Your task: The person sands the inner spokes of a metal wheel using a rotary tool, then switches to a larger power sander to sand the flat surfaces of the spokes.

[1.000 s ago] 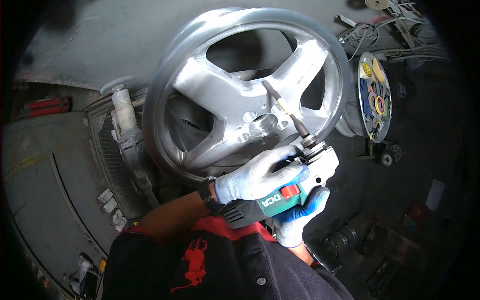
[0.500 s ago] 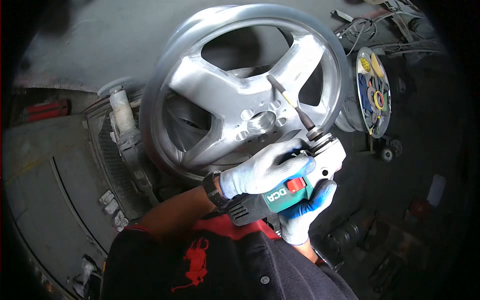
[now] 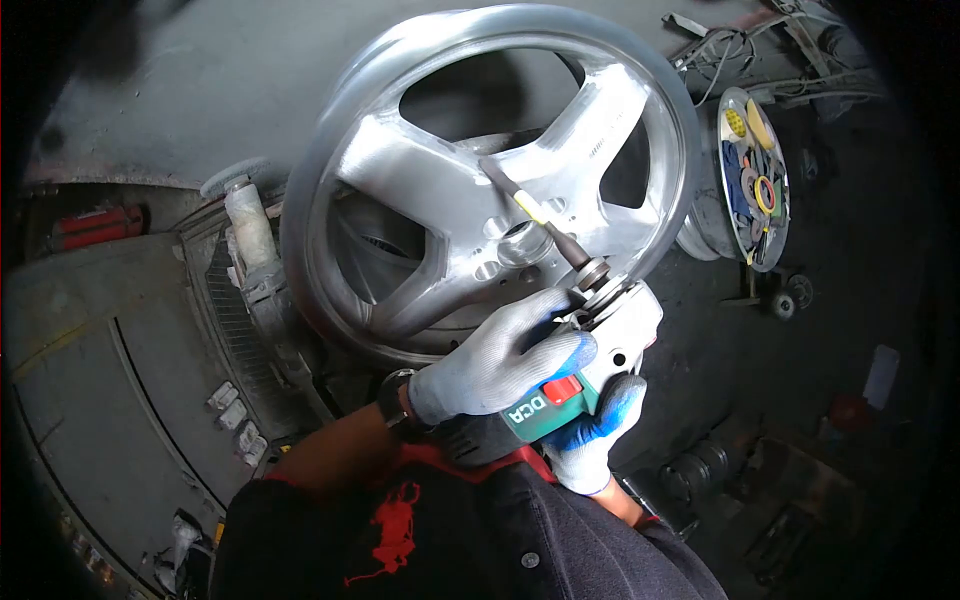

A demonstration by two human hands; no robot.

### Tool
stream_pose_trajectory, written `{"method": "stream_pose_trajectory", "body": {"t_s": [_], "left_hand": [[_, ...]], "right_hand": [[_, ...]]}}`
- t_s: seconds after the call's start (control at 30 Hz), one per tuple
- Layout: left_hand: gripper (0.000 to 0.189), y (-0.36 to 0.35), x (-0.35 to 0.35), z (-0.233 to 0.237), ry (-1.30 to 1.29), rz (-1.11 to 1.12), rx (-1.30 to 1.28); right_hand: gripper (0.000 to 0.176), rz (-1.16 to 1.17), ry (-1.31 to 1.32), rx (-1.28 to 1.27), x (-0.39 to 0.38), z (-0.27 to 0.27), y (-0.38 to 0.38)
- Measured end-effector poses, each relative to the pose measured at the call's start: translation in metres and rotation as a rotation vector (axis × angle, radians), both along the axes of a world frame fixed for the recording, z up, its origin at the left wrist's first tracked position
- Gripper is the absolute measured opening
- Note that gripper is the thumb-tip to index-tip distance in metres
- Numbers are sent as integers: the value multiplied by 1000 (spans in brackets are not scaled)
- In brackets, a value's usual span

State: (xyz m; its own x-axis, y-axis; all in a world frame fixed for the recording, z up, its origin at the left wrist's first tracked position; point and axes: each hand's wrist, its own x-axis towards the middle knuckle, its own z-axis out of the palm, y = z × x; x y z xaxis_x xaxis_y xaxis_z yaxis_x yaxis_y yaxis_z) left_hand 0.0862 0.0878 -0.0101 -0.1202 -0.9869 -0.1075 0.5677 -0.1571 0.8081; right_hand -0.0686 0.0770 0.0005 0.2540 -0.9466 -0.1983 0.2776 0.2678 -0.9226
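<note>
A green and white power grinder [image 3: 548,415] marked DCA, with a red switch, is gripped in both hands. My left hand [image 3: 505,358], in a white and blue glove, closes over its top near the white head. From the right, my right hand [image 3: 598,438], gloved alike, wraps the underside of the body. A dark rod-shaped bit [image 3: 567,245] with a yellow band juts from the grinder's head. Its tip lies at the joint of the upper spokes on a bare-metal alloy wheel [image 3: 410,180], above the bolt holes and centre hole.
Right of the wheel, a round tray [image 3: 733,190] bears tape rolls, cloth and yellow pads. A machine with a white cylinder [image 3: 248,222] stands at the left, near a red object [image 3: 98,228]. Cables [image 3: 722,55] lie at the upper right, and a dark drum-like object [image 3: 697,470] at the lower right.
Both hands and the grinder have shifted left and slightly down. The bit's tip has swept left over the hub, from the right spoke's base toward the left one.
</note>
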Motion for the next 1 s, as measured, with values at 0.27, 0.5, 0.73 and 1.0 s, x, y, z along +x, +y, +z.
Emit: {"method": "stream_pose_trajectory", "body": {"t_s": [0.27,0.5,0.73,1.0], "left_hand": [[49,-25,-4,-6,-1,-113,-106],[48,-8,-6,-16,-46,-63,-43],[21,-8,-12,-7,-288,-20,26],[18,-36,-20,-12,-539,64,-321]], "right_hand": [[84,-129,48,-47,-19,-16,-3],[87,-46,64,-78,-7,-16,2],[75,-60,-193,117,-8,-29,8],[76,-84,-499,257,-5,-19,-11]]}}
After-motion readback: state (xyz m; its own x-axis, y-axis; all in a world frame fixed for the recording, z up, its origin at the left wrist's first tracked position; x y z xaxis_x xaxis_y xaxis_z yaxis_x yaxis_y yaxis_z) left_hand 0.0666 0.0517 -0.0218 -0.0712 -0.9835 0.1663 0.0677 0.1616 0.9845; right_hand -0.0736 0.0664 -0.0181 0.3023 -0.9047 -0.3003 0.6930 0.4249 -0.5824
